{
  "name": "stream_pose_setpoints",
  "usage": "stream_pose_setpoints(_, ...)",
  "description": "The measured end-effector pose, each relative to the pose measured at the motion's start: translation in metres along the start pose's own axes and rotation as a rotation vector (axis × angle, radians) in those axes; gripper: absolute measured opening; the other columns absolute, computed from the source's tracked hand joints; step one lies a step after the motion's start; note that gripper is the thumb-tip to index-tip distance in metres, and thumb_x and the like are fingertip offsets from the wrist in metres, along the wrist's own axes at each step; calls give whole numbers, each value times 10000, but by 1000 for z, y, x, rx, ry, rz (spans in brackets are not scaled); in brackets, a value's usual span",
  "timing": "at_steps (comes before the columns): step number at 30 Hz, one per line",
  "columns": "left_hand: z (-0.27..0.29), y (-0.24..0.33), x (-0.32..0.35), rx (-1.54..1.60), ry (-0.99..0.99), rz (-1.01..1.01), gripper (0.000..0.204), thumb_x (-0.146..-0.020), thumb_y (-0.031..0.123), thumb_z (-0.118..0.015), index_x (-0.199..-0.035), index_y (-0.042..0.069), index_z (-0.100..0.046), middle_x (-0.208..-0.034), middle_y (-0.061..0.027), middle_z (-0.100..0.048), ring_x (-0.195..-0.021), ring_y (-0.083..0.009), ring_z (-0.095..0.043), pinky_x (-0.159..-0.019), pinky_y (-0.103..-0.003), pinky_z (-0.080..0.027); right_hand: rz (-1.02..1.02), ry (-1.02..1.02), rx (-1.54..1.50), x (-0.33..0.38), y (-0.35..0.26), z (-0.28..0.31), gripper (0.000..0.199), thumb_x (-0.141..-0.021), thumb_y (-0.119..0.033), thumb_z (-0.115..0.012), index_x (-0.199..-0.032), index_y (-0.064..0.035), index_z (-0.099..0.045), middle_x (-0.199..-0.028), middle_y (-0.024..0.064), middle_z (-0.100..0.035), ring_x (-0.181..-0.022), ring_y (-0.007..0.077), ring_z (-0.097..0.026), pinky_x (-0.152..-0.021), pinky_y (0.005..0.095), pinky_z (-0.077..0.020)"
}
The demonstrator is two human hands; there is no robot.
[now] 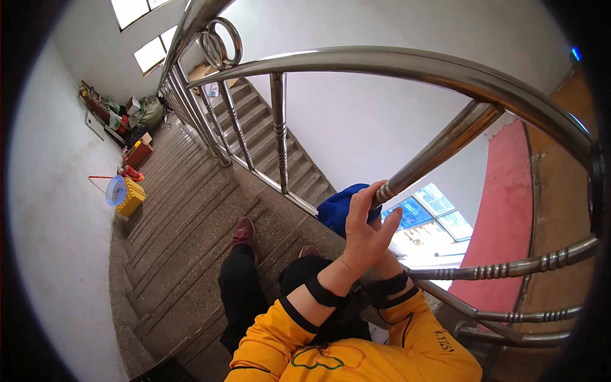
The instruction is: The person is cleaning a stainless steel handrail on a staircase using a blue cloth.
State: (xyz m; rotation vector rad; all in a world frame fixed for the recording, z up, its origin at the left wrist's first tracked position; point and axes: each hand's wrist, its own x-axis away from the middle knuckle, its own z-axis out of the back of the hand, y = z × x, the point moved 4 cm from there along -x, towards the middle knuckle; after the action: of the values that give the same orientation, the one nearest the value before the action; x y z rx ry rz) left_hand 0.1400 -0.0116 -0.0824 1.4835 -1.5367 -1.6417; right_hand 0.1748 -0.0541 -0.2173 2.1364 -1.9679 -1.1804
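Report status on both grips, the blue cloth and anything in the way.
Left grip at metal post, hold unclear. Right grip mostly hidden, left grip in the way of the view. Blue cloth bunched beside left grip.

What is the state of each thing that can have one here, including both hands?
Blue cloth: bunched up, beside the railing post
Left hand: fingers bent, thumb apart; grip unclear
Right hand: mostly hidden; grip unclear
Black straps: wrapped around the forearms
Left shoe: resting on the stairs
Green sack: bulging
Yellow container: beside the wall
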Motion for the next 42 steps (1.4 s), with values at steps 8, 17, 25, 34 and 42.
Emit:
stream_pose_setpoints(8, 0, 2, 0, 0, -46, 9, 489, -790, 74, -658, -1226, -3, -452, -1080, -88, -518, -991, -149, -523, -877, -264, -407, 14, -82, -274, -8, 7, -10, 482, -814, -205, -611, -1252, -81, -450, -1067, 13, -461, -1030, 131, -418, -908, 251, -334)
stream_pose_setpoints(17, 0, -2, 1, -9, -46, -24, 482, -796, 63, -654, -1228, -6, -450, -1076, -86, -522, -994, -148, -531, -871, -263, -416, 6, -192, -577, -48, 8, -27, 487, -783, -145, -663, -1229, -81, -477, -1011, 1, -478, -989, 117, -429, -885, 236, -336)
stream_pose_setpoints(25, 1, 1, 0, -15, -16, -29, 479, -781, 65, -664, -1214, 2, -470, -1054, -97, -525, -966, -148, -541, -836, -263, -435, 46, -273, -800, -72, 11, -27, 492, -768, -124, -685, -1216, -80, -488, -984, 3, -491, -966, 122, -442, -869, 239, -343)
stream_pose_setpoints(34, 3, 10, -3, 9, 24, -3, 430, -748, 99, -655, -1153, 37, -520, -953, -110, -551, -878, -236, -524, -784, -321, -438, 191, -380, -1021, -52, -31, -74, 491, -766, -140, -682, -1210, -74, -483, -978, 25, -507, -950, 156, -467, -850, 268, -363)
stream_pose_setpoints(42, 0, 4, -1, -18, -13, -43, 441, -796, 83, -658, -1198, 12, -492, -1036, -96, -535, -949, -166, -545, -837, -279, -437, 306, -477, -1226, -44, -22, -63, 491, -764, -154, -680, -1204, -70, -479, -973, 43, -521, -937, 186, -489, -833, 294, -380)
